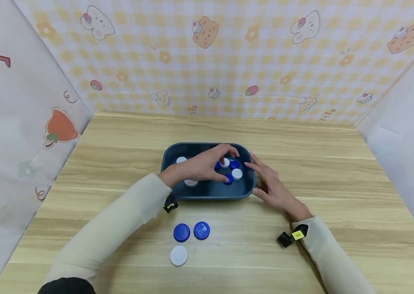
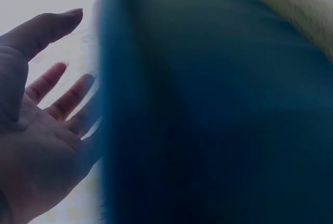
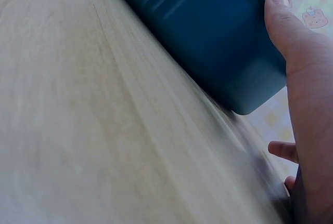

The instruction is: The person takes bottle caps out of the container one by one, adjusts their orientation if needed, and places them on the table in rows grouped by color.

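The sorting of places is partial: at least seven bottle caps lie in the dark blue tray (image 1: 214, 197) beneath and around the left hand (image 1: 204, 164), while three lie outside it on the worktop (image 1: 251, 253). Those three, two blue caps (image 1: 181, 232) (image 1: 201, 230) and a white cap (image 1: 179, 255), sit on the near side of the left hand, between the two forearms, and neither hand touches them. The left hand reaches down into the tray with fingers bent and well apart, its palm bare; its thumb is at a blue cap (image 1: 229, 179), but whether they touch I cannot tell. A white cap (image 1: 237, 174) lies just right of that thumb. The right hand, fingers spread and loosely bent, rests against the tray's right end without gripping any cap. How many caps the left hand hides, and which way they are being moved, cannot be told.
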`<state>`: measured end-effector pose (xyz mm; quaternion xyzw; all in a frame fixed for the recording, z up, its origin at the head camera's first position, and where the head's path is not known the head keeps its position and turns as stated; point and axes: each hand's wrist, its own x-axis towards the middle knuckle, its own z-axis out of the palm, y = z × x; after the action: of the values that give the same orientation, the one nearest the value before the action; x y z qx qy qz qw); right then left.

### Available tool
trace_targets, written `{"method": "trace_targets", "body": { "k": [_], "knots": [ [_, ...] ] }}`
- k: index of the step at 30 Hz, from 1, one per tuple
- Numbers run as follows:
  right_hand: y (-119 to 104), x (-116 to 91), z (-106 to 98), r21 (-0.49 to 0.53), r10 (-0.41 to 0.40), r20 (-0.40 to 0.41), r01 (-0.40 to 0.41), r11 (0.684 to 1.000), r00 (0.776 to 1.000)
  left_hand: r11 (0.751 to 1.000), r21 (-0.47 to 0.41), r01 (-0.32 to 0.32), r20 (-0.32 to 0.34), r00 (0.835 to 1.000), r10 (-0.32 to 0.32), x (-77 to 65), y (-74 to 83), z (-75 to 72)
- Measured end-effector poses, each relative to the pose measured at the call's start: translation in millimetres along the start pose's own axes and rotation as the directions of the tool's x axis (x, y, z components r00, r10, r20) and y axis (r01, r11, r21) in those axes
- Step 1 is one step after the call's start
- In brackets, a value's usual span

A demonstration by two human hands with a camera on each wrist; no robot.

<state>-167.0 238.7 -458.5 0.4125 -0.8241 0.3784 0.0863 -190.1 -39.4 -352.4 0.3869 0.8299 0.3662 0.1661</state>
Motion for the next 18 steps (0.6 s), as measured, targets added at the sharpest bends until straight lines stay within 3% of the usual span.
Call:
{"method": "trace_targets", "body": {
  "k": [4, 9, 18],
  "knots": [
    [-1, 0, 0, 0.0, 0.012, 0.001, -0.012, 1.0, 1.0, 0.998, 0.006, 0.055, 0.081, 0.995, -0.056, 7.0, -4.4, 5.4],
    [-1, 1, 0, 0.001, -0.003, -0.003, 0.003, 1.0, 1.0, 0.994, 0.038, 0.102, 0.194, 0.975, -0.108, 10.3, -5.5, 9.0],
    [0, -1, 0, -0.008, 0.012, 0.003, -0.012, 1.0, 1.0, 0.99, 0.083, 0.117, 0.27, 0.953, -0.135, 16.6, 3.0, -6.8]
  ]
}}
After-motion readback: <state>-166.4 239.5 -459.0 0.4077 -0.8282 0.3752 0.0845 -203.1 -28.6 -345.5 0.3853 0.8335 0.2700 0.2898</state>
